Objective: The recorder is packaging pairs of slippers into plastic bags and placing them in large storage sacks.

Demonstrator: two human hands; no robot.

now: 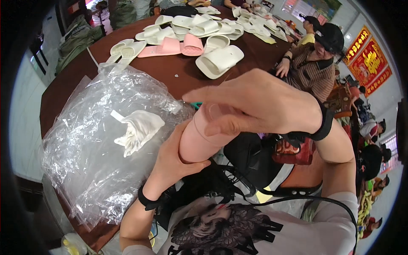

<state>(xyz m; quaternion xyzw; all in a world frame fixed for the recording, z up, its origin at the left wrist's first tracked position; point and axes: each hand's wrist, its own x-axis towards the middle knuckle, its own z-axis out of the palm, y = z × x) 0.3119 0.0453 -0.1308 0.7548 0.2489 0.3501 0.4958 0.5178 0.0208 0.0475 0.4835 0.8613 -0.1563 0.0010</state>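
Between my two hands, close in front of my chest, is a pink slipper (197, 146), tilted with its rounded end low and to the left. My left hand (168, 155) wraps around that lower end, thumb along the near side. Over the upper end, my right hand (263, 102) reaches from the right, thumb and fingers around the slipper and hiding much of it. A sliver of something green shows just behind it. Left of my hands, a crumpled white glove or cloth (142, 129) lies on a large clear plastic bag (93, 148).
Beyond, the round brown table (165, 78) bears several white slippers (221, 61) and pink slippers (157, 49). A person in a cap and striped shirt (314, 72) sits at the right. Below that, a red bag (293, 151) rests near a chair. A black cable (314, 198) crosses my shirt.
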